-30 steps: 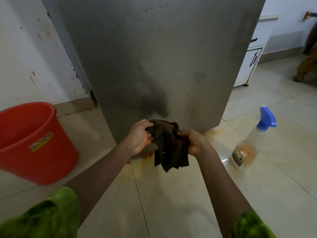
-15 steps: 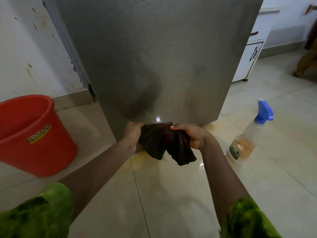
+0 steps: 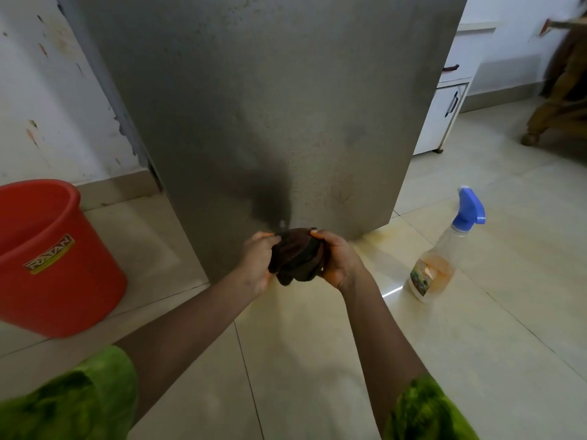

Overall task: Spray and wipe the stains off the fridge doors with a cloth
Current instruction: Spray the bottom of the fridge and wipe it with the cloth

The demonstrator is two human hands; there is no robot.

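Observation:
The grey fridge door [image 3: 254, 90] fills the upper middle of the view, speckled with small marks and a dark shadow low down. Just in front of its bottom edge, my left hand [image 3: 257, 262] and my right hand [image 3: 338, 260] both grip a dark brown cloth [image 3: 297, 255], bunched into a ball between them. A clear spray bottle [image 3: 440, 265] with a blue trigger head and orange liquid stands on the floor tiles to the right, apart from my hands.
A red bucket [image 3: 47, 265] stands on the floor at the left, near the stained white wall. A white cabinet [image 3: 444, 112] is behind the fridge on the right. Another person [image 3: 562, 90] stands at the far right. Orange stains [image 3: 381, 239] mark the tiles by the fridge's base.
The cloth hung loose and spread between my hands earlier; now my hands have come closer together and bunched it into a tight ball.

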